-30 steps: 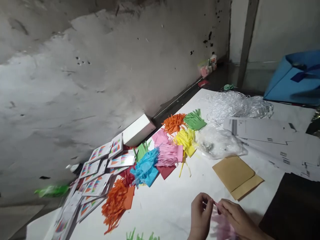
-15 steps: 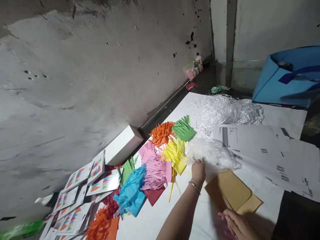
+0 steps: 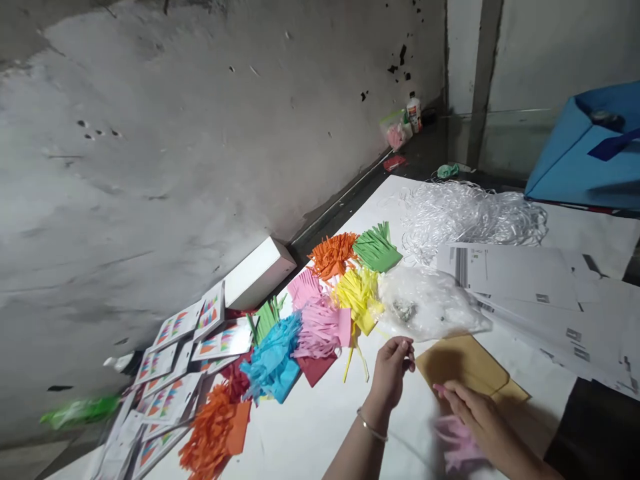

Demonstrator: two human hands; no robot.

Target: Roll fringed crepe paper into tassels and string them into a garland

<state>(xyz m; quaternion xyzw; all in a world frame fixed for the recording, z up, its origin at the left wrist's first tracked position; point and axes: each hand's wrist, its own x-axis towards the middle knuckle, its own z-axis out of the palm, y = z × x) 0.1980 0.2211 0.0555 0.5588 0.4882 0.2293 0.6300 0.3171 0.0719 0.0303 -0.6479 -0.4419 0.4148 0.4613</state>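
My left hand, with a bracelet at the wrist, is closed in a pinch just in front of a clear plastic bag; what it holds is too small to make out. My right hand grips a pink fringed paper piece by its rolled top, and the fringe hangs below, blurred. Beneath and beyond it lie brown envelopes. Left of my hands are fringed paper bundles: yellow, pink, blue, green and orange.
White string lies in a heap behind the bag. Printed white sheets cover the right side. A blue bag stands at the back right. Printed packs, a white box and a green bottle are at left.
My left hand has drawn back from the plastic bag toward my right hand. The right hand has risen slightly with the pink piece, showing its fringe. The view has shifted a little.
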